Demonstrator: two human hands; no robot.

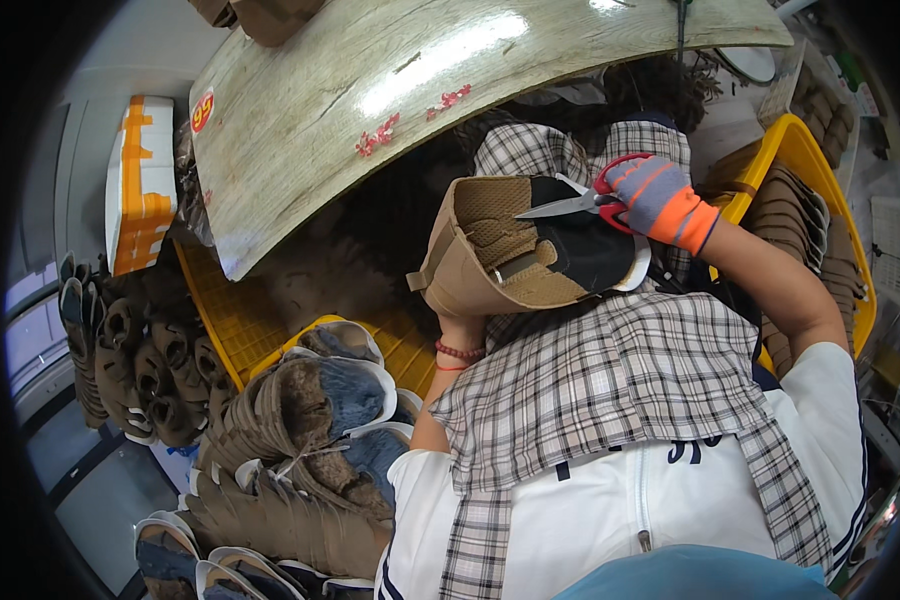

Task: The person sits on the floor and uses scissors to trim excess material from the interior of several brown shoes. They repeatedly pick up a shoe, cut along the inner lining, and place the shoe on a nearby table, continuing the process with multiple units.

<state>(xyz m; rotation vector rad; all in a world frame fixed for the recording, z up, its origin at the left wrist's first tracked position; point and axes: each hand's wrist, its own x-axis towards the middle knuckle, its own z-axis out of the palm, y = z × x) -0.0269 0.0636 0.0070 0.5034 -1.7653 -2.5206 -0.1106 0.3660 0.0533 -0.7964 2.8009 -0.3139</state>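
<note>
A tan shoe upper (pixel 467 272) with a mesh lining and a black panel inside is held in front of my chest, its opening facing up. My bare left hand (pixel 461 328), with a red bead bracelet at the wrist, supports it from below; most of those fingers are hidden behind the upper. In a grey and orange glove, my right hand (pixel 660 200) grips red-handled scissors (pixel 560 207). Their blades point left and lie over the upper's opening, apparently slightly parted. I cannot tell whether they touch the material.
Ahead stands a wood-patterned table (pixel 300 130) with red scraps (pixel 378 135). Stacked brown uppers (pixel 270 430) lie at lower left, near a yellow crate (pixel 220 310). Another yellow crate (pixel 863 300) on the right holds more uppers. A taped white box (pixel 142 185) stands left.
</note>
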